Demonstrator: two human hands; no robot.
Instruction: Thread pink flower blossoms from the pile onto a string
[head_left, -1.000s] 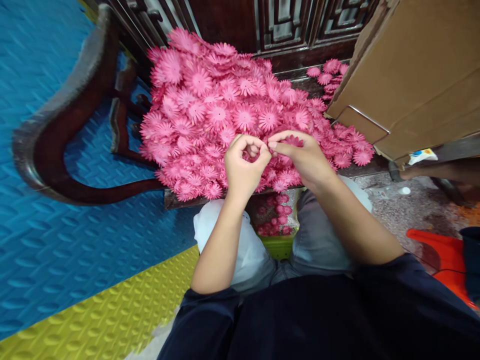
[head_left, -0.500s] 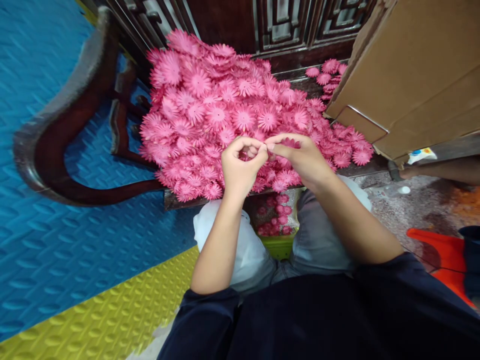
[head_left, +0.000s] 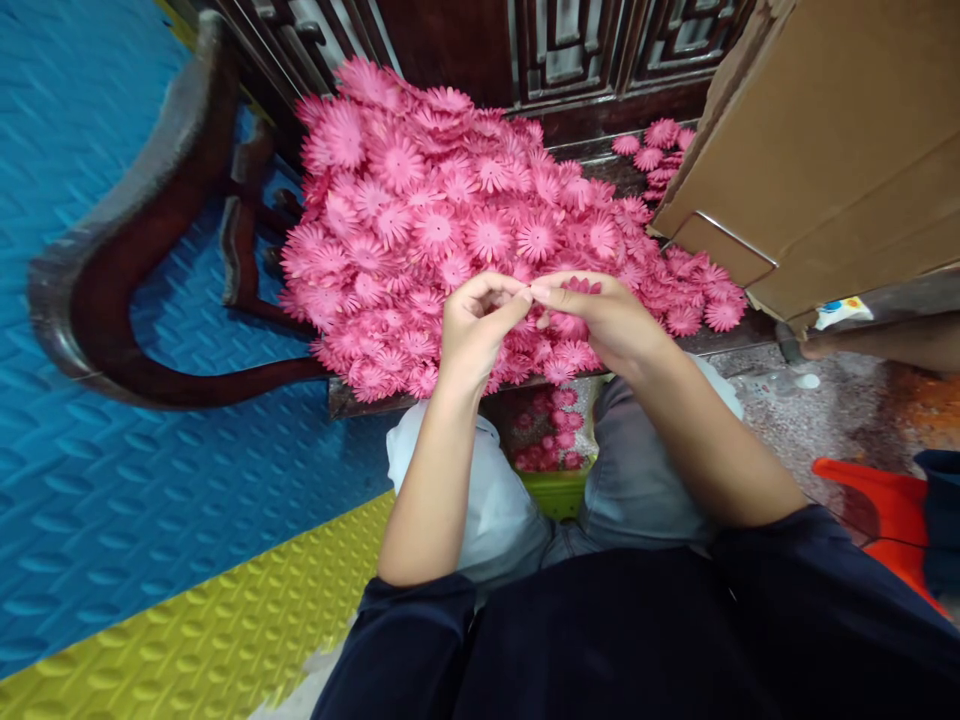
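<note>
Both hands meet at fingertip level just above the front edge of the pink flower pile (head_left: 450, 220). Left hand (head_left: 472, 335): fingers curled, thumb and index tip pressed toward the right hand's tips; what sits between them is too small to tell. Right hand (head_left: 600, 320): thumb and index pinched at the meeting point, and a pink flower piece (head_left: 583, 287) shows over its knuckles, held in or against that hand; can't tell which fingers actually clamp it. Pile lies heaped on a dark wooden seat (head_left: 360, 400), spreading from back left to right front edge. Curved wooden armrest (head_left: 112, 250) at left. Cardboard box (head_left: 825, 150) at upper right, touching the pile's right fringe, a few loose flowers (head_left: 660, 140) behind it. Green container (head_left: 555, 490) holding more pink flowers sits between the person's knees, below the seat edge. Blue foam mat (head_left: 112, 480) and yellow foam mat (head_left: 225, 640) at left, red object (head_left: 877, 505) at far right.
</note>
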